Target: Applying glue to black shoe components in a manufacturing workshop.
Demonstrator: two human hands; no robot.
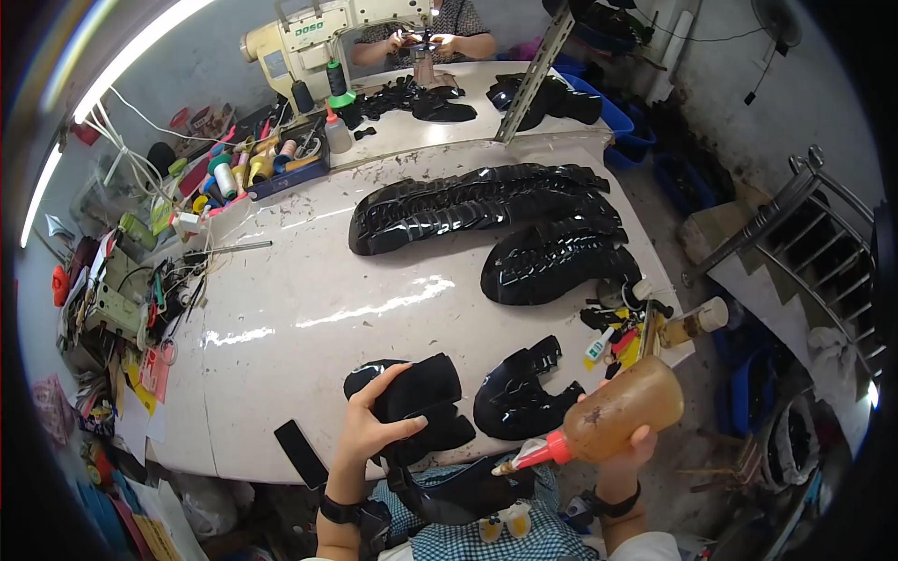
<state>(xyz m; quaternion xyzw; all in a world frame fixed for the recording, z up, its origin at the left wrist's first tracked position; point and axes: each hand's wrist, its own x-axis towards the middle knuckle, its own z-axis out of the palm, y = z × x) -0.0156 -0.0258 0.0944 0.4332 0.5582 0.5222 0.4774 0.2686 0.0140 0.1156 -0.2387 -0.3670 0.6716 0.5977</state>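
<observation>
My left hand [369, 425] grips a stack of matte black shoe-upper pieces [416, 397] at the near edge of the white worktable [309, 309]. In my right hand [625, 451] is a squeeze bottle of brown glue [613, 411], tipped over so that its red nozzle [533, 456] points left and down toward a black piece [458, 496] on my lap. A glossy black cut piece [519, 393] lies on the table between my hands.
Two long piles of glossy black pieces [486, 206] [557, 262] lie across the table. Small bottles and tools [627, 332] clutter the right edge. Thread spools [238, 168] and a sewing machine [318, 42] stand at the back, where another person's hands [421, 39] work. A black phone [301, 453] lies near my left hand.
</observation>
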